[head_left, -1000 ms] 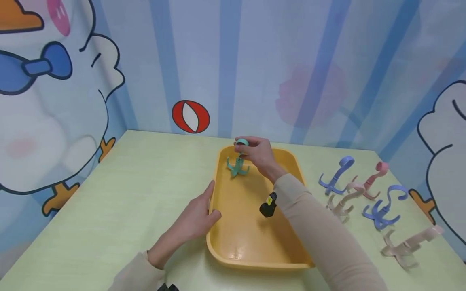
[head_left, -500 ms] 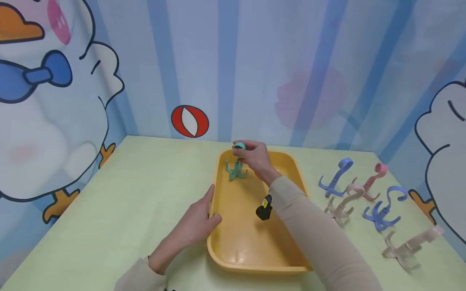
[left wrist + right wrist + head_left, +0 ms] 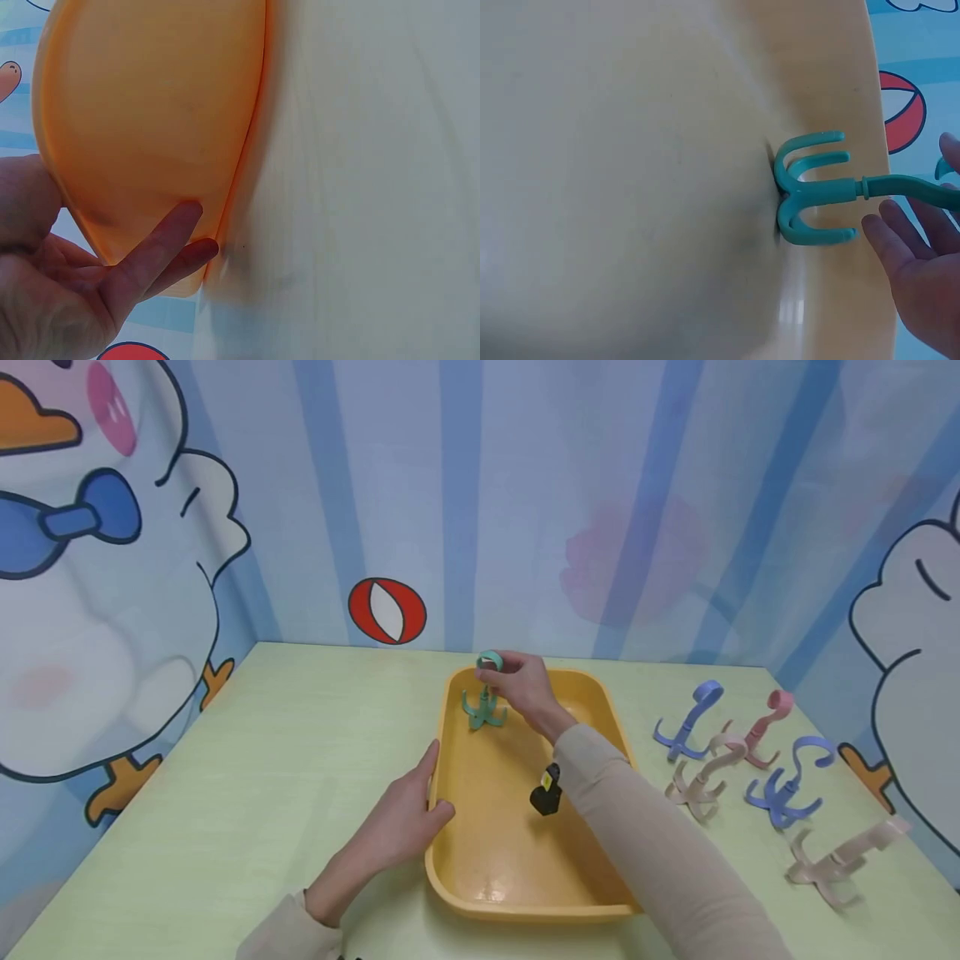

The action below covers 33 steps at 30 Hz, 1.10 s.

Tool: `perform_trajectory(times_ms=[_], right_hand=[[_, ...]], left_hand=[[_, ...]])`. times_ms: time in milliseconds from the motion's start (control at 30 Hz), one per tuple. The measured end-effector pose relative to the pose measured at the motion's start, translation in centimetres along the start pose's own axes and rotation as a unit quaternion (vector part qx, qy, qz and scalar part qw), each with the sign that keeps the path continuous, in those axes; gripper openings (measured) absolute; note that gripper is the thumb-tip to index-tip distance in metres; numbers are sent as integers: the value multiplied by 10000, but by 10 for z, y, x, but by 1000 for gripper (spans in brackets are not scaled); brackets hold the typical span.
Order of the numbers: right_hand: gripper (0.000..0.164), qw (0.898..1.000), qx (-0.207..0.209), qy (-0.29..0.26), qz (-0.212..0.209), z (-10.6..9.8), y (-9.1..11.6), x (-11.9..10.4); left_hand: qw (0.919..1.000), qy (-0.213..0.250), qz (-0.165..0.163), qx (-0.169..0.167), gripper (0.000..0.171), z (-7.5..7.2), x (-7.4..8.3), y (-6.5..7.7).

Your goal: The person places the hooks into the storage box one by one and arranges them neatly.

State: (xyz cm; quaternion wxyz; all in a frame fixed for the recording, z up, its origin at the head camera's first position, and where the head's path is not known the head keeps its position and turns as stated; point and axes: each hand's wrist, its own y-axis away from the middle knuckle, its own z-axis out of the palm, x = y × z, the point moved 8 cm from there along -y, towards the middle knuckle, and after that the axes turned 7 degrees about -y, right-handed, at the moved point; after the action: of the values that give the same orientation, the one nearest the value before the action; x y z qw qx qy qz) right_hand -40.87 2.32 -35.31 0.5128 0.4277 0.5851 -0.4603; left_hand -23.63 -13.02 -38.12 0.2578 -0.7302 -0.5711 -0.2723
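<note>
A teal plastic hook hanger (image 3: 483,710), with a curled top and several upturned prongs, stands upright at the far left end of the yellow tray (image 3: 480,906). My right hand (image 3: 525,689) pinches it by the stem just under the curl. In the right wrist view the prongs' base is at the tray floor, and the fingers of the right hand (image 3: 930,277) lie around the upper stem. My left hand (image 3: 405,818) holds the tray's left wall, thumb over the rim. Its fingers (image 3: 161,247) press on the outside of that wall in the left wrist view.
Right of the tray on the pale green table (image 3: 337,710) stand or lean more hook hangers: a blue one (image 3: 686,727), a pink one (image 3: 765,727), a beige one (image 3: 701,785), another blue one (image 3: 783,793) and a pale one (image 3: 836,864). A patterned curtain (image 3: 517,510) hangs behind.
My right hand and the teal hook hanger have shifted slightly left and down in the head view, which has itself moved a little. The left hand keeps its hold on the tray.
</note>
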Motion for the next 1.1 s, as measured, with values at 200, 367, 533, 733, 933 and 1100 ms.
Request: perform_trajectory(times_ms=[200,367,533,733,933,1100], right_hand=[[56,9990,-229,338,-187,-9,3,-18],[57,9989,-185,306,-299,-21,7,-37],[57,9989,-212,280,-297,-33,13,-54],[54,9990,-244,222,-285,-49,27,-65],[50,9993,-282,165,-197,-62,48,-65],[48,9993,-208,217,-209,-75,67,-71]], left_hand=[[10000,-37,-12,-10,87,-2,3,-1],[10000,9,-55,-49,87,-5,3,-3],[9999,36,-109,-112,87,-6,3,-4],[9997,74,-131,-196,87,-2,2,-4],[9989,248,-236,-314,85,1,0,-3],[9977,454,-374,-345,76,-3,0,-7]])
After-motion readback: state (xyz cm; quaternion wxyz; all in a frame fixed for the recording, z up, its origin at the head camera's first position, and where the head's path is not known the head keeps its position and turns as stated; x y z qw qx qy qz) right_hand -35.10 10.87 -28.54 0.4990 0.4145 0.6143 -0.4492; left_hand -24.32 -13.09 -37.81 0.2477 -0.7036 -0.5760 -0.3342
